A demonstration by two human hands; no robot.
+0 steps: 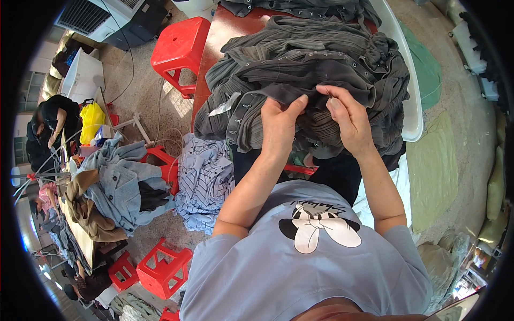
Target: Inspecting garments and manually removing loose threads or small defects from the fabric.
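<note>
A heap of dark grey ribbed garments lies in front of me, with small metal fasteners along some of the edges. My left hand pinches a fold of the top garment between thumb and fingers. Just to its right, my right hand is closed in a pinch over the same cloth. Something thin and dark shows at its fingertips, too small to name. A white label lies on the cloth left of my left hand.
The heap rests on a reddish table beside a white tray rim. A red stool stands at the left, with striped shirts below it. Grey-blue coats hang farther left, where other people work at a long table.
</note>
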